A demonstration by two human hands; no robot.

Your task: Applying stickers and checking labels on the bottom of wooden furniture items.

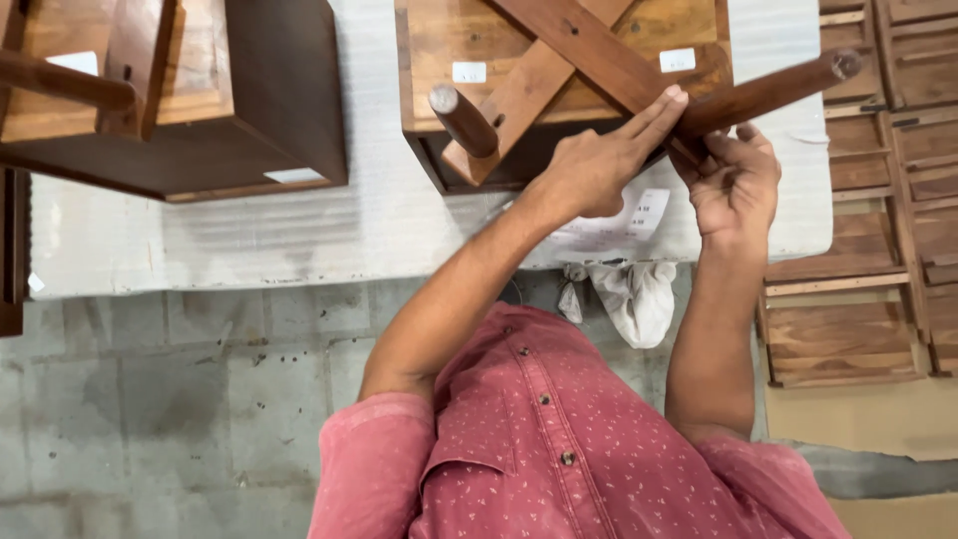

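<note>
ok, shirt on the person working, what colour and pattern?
Faded red shirt with a fine scatter of small pale specks; head view, the only one.

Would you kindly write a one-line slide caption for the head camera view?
Left hand and right hand press on the crossed braces of an upturned wooden stool on a white-covered table.
</note>
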